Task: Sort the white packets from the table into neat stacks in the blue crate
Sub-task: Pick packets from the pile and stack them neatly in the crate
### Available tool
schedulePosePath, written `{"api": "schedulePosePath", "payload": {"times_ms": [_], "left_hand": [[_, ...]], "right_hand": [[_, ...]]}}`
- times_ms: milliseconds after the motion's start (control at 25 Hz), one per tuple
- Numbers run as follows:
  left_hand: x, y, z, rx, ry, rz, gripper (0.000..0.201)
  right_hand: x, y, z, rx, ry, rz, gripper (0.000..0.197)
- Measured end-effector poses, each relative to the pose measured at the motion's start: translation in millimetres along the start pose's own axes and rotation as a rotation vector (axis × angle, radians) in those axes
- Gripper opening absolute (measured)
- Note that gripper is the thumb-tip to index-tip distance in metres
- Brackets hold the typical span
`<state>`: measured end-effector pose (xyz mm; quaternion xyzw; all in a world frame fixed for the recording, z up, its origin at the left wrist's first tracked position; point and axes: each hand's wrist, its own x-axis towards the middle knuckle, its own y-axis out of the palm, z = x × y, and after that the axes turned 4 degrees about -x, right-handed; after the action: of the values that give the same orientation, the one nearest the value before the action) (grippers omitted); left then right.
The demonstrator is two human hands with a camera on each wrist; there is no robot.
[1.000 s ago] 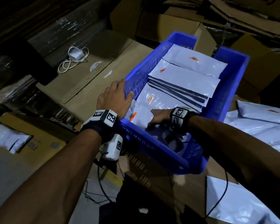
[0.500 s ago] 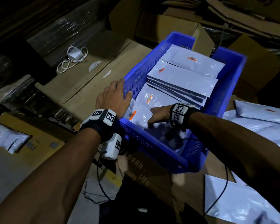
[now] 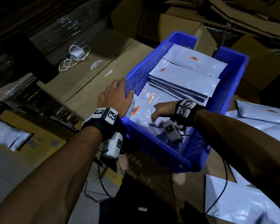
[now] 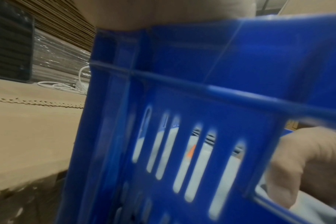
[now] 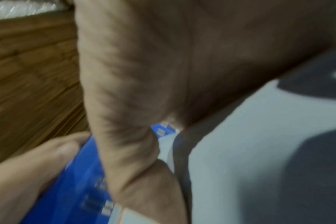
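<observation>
Evidently the packet (image 3: 141,117) is light, limp, slippery; take it flat by an edge. Left hand (image 3: 114,98) grips the blue crate (image 3: 233,81) rim. Right hand (image 3: 162,110) presses the packet, fingers hidden — cannot tell.

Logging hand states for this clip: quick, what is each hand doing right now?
Left hand: grips the rim of the blue slotted plastic crate.
Right hand: fingers curled on a white plastic packet in the crate.

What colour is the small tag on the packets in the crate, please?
Orange, on white packets; the head view shows it best.
</observation>
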<state>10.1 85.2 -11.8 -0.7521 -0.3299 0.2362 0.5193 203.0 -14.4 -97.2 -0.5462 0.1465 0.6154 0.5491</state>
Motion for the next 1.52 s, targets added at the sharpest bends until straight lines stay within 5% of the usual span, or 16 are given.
{"api": "schedulePosePath", "payload": {"times_ms": [80,280,480,600,800,1000,1120,1360,1520], "left_hand": [[1,0,0,0.002,-0.001,-0.003,0.057],[1,1,0,0.011,0.004,-0.003,0.058],[1,-2,0,0.024,0.01,0.013,0.059],[0,-2,-1,0.02,0.013,0.017,0.058],[-1,-2,-1,0.021,0.015,0.008,0.057],[-1,-2,-1,0.014,0.014,0.001,0.057],[-1,-2,-1,0.021,0.012,0.005,0.057],[-3,-4,-2,0.009,0.021,0.004,0.056],[-3,-4,-2,0.009,0.015,0.01,0.057]], "right_hand": [[17,-3,-8,0.004,0.004,0.031,0.084],[-45,17,22,-0.117,-0.061,-0.029,0.053],[-32,18,25,-0.171,-0.15,-0.092,0.118],[-33,25,29,-0.189,-0.131,-0.074,0.13],[-30,37,32,-0.282,-0.107,-0.132,0.128],[-30,44,32,-0.2,-0.126,-0.164,0.085],[-31,48,33,-0.222,-0.15,-0.21,0.085],[-29,33,32,-0.407,-0.178,-0.177,0.123],[-43,8,38,-0.289,-0.179,-0.24,0.097]]}}
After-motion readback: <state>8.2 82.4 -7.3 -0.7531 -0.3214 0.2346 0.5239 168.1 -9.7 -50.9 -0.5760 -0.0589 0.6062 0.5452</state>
